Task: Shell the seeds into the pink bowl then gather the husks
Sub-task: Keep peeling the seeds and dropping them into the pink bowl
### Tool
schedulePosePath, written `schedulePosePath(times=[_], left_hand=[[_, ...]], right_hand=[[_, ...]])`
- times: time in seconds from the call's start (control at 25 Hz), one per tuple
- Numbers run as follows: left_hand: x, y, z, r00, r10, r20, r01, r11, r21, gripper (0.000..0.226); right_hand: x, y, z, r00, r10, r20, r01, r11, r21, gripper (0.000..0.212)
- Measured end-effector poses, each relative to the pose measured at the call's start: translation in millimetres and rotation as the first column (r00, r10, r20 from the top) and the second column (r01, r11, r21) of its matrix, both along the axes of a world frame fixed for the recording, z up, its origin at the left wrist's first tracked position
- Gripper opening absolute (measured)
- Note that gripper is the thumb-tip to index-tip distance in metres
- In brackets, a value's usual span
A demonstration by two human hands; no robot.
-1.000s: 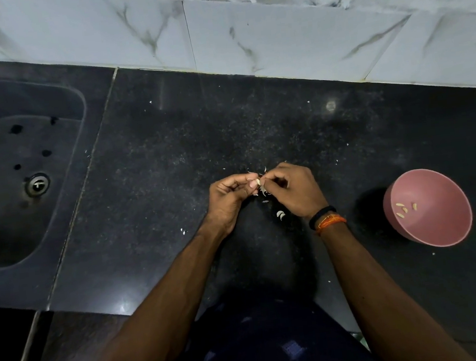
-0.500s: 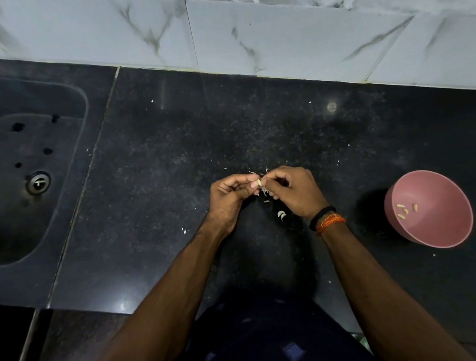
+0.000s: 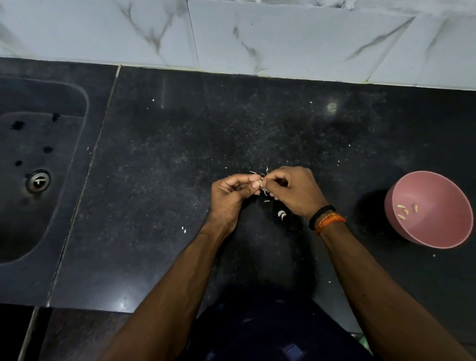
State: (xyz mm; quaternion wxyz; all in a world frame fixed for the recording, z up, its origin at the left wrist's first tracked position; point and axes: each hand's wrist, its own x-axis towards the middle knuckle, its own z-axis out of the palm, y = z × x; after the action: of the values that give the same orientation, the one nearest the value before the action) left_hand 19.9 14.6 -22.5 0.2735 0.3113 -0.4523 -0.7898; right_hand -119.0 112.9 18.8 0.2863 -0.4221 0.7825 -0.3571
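My left hand (image 3: 232, 195) and my right hand (image 3: 294, 192) meet fingertip to fingertip over the middle of the black counter. Between them they pinch one small pale seed (image 3: 260, 183). Pale husks (image 3: 282, 214) lie on the counter just below and around the hands, with a few slivers above the fingertips. The pink bowl (image 3: 442, 235) stands on the counter to the right, apart from both hands. Several shelled seeds (image 3: 406, 210) lie inside it.
A dark sink (image 3: 26, 188) with a metal drain is set into the counter at the left. White marbled wall tiles (image 3: 274, 35) run along the back. Tiny husk flecks dot the black counter (image 3: 170, 158). My dark clothing fills the bottom centre.
Both hands stay together at the same spot working the seed; only the fingers shift slightly. The bowl has not moved.
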Motion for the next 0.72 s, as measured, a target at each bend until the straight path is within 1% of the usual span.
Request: schedulePosePath(times=[0.16,0.36,0.48,0.72], left_hand=[[-0.2,-0.1,1.0,1.000,0.002,-0.005,-0.002,1.000,-0.002,0.022],[-0.4,0.8,1.6,1.000,0.005,-0.025,-0.005,1.000,0.017,0.023],[0.4,1.8,-2.0,0.999,0.008,-0.046,-0.007,1.000,0.024,0.020],[3.0,-1.0,-3.9,0.994,-0.036,-0.101,0.042,0.998,0.054,0.022]], right_hand=[[0.9,-0.1,-0.9,1.000,-0.022,0.021,0.022,1.000,-0.010,0.011],[5.7,0.0,-2.7,0.991,-0.076,0.112,0.079,0.997,-0.021,0.010],[6.5,-0.4,-3.3,0.984,-0.090,0.151,0.095,0.995,-0.021,0.011],[10.6,-1.3,-2.7,0.927,-0.152,0.344,0.171,0.985,-0.027,0.015]])
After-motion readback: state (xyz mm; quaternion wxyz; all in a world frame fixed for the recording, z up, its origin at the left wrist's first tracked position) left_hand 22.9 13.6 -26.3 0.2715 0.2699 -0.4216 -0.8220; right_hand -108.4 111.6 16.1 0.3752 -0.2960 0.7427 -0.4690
